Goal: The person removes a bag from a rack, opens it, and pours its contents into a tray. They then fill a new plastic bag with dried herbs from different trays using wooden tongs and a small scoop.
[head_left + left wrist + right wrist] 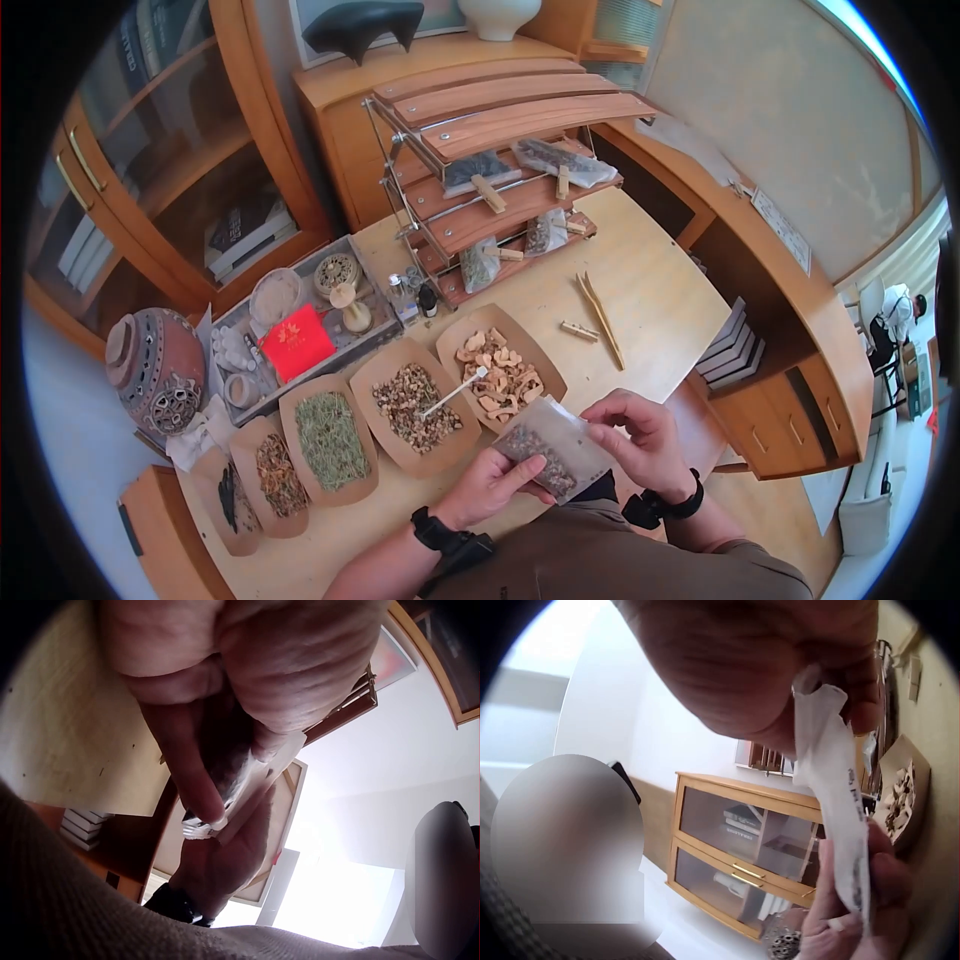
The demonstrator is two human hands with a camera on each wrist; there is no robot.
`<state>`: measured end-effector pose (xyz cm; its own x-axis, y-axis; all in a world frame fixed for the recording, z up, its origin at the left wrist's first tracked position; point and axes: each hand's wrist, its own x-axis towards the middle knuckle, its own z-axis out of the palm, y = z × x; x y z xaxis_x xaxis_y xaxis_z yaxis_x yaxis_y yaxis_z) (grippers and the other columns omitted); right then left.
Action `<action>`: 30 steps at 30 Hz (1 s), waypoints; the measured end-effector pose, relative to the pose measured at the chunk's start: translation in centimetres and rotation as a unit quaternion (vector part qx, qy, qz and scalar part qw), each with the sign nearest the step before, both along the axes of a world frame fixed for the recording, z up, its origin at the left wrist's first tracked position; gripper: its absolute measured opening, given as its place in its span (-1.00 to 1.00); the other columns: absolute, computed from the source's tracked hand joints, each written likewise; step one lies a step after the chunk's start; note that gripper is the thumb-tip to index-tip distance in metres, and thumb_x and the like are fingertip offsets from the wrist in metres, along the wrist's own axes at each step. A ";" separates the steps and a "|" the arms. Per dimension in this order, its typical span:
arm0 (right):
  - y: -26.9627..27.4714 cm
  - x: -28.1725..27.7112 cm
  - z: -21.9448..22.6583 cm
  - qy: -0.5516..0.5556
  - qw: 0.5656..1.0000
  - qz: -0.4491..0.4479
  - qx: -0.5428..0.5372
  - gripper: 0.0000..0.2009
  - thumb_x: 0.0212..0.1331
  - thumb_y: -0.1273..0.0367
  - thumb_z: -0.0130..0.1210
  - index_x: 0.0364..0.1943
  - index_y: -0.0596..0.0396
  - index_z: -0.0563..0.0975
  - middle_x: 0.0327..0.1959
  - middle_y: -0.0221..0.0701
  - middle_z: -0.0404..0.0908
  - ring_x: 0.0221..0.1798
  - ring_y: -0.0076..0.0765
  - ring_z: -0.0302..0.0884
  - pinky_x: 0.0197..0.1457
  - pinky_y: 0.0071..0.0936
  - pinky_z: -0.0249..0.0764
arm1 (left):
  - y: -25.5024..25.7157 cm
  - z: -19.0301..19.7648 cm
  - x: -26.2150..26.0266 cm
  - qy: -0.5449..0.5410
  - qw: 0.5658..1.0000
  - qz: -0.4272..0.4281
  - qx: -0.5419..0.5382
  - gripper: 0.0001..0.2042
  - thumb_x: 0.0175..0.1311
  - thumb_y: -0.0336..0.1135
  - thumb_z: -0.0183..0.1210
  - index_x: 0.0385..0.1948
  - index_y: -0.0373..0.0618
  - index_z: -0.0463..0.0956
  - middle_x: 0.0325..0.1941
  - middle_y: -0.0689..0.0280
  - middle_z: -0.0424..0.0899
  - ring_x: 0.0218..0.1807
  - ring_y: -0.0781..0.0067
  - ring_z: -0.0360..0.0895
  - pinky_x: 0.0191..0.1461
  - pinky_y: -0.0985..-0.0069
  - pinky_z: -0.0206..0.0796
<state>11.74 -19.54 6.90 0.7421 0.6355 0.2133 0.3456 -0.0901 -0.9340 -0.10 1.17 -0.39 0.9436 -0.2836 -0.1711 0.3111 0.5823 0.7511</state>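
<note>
A person seated at a light wooden table [650, 290] holds a small clear sachet [553, 450] of dried herbs between both hands, just above the table's near edge. The head view alone shows the whole layout: the left hand [490, 485] grips the sachet's lower end with curled fingers, while the right hand [640, 440] pinches its upper right edge between thumb and fingertips. The left wrist view, looking up from below, shows only the fingers [191, 769] wrapped about the crumpled plastic with dark herb pieces inside, and the other hand beyond. The right wrist view shows the sachet edge-on as a thin white strip [832, 787], pinched at the top, with a glass-fronted cabinet [742, 855] behind. Five brown paper trays fan out beyond the hands: one holds pale dried slices [500, 375] with a small white spoon [455, 390] resting across its rim, the next brown-and-cream bits [415, 405], the next green cut herb [330, 440], then orange-brown shreds [278, 475] and a few dark pieces [228, 495]. A grey tray [300, 320] behind them carries a red packet, small jars and a lidded dish. A wooden rack [500, 150] at the table's far side holds more filled sachets clipped with pegs; bamboo tongs [600, 315] lie on the table to the right.
</note>
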 end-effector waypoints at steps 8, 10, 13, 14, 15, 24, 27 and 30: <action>-0.5 0.0 1.0 0.039 0.998 -0.019 -0.036 -0.83 0.31 0.46 0.35 -0.09 0.24 0.70 -0.30 -0.43 0.70 -0.29 -0.57 0.58 -0.16 -0.60 0.53 | 0.1 -0.5 -0.2 -0.016 0.999 -0.004 0.044 -0.62 0.62 -0.33 0.08 0.36 -0.25 0.37 0.17 0.15 0.68 0.12 0.29 0.69 0.09 0.30 0.68; -0.9 -0.2 1.1 0.249 0.968 -0.030 0.024 -0.87 0.35 0.49 0.31 -0.11 0.27 0.68 -0.32 -0.51 0.69 -0.27 -0.68 0.57 -0.17 -0.66 0.51 | -0.3 -0.4 -0.4 -0.019 0.999 0.013 0.030 -0.64 0.61 -0.31 0.11 0.31 -0.28 0.43 0.14 0.17 0.70 0.06 0.32 0.72 0.10 0.35 0.66; -1.2 -0.1 1.1 0.335 0.940 -0.011 0.064 -0.89 0.35 0.51 0.30 -0.12 0.25 0.66 -0.24 -0.48 0.68 -0.24 -0.70 0.57 -0.15 -0.68 0.51 | -0.6 -0.4 -0.3 -0.030 0.999 0.023 0.000 -0.65 0.60 -0.30 0.13 0.26 -0.31 0.49 0.12 0.19 0.72 0.01 0.34 0.74 0.13 0.40 0.64; -0.9 -0.3 0.9 0.336 0.940 -0.009 0.062 -0.89 0.35 0.51 0.30 -0.12 0.25 0.66 -0.24 -0.48 0.68 -0.24 -0.70 0.57 -0.15 -0.68 0.51 | -0.6 -0.5 -0.4 -0.041 0.999 0.014 -0.013 -0.65 0.60 -0.30 0.12 0.27 -0.31 0.48 0.13 0.19 0.72 0.02 0.34 0.74 0.14 0.40 0.64; -0.4 -0.5 0.6 0.285 0.956 -0.034 0.060 -0.89 0.33 0.54 0.31 -0.12 0.24 0.66 -0.22 -0.48 0.67 -0.23 -0.69 0.58 -0.14 -0.68 0.51 | -0.6 -0.5 -0.4 -0.040 0.999 0.015 -0.014 -0.65 0.60 -0.30 0.12 0.27 -0.31 0.48 0.13 0.19 0.72 0.02 0.34 0.74 0.14 0.40 0.64; -0.8 -0.2 1.0 0.014 0.998 -0.048 0.047 -0.72 0.12 0.68 0.38 -0.07 0.21 0.67 -0.27 -0.47 0.62 -0.21 -0.59 0.60 -0.09 -0.59 0.53 | -0.2 -1.0 -0.2 -0.027 0.998 0.010 0.053 -0.62 0.59 -0.37 0.12 0.35 -0.25 0.41 0.18 0.13 0.68 0.11 0.24 0.71 0.10 0.29 0.70; -0.9 -0.4 1.7 -0.004 0.999 -0.019 0.034 -0.68 0.10 0.68 0.39 -0.03 0.22 0.68 -0.29 -0.45 0.61 -0.23 -0.59 0.59 -0.09 -0.59 0.52 | -0.2 -1.0 -0.4 -0.024 0.998 0.025 0.055 -0.63 0.58 -0.38 0.13 0.33 -0.26 0.42 0.18 0.14 0.68 0.10 0.27 0.71 0.03 0.31 0.71; -0.6 -0.7 3.7 0.150 0.987 -0.014 0.056 -0.68 0.11 0.66 0.39 -0.02 0.22 0.70 -0.30 -0.44 0.63 -0.26 -0.62 0.58 -0.12 -0.62 0.50 | 0.0 -0.8 -0.3 -0.041 0.998 0.013 0.036 -0.65 0.60 -0.39 0.10 0.32 -0.27 0.43 0.17 0.14 0.69 0.08 0.29 0.72 0.05 0.31 0.71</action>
<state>11.06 -20.13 10.59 0.7993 0.5988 0.0501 0.0518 0.0143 -0.9986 -0.42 1.13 -1.14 0.9622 -0.2476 -0.1130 0.2327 0.5328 0.8136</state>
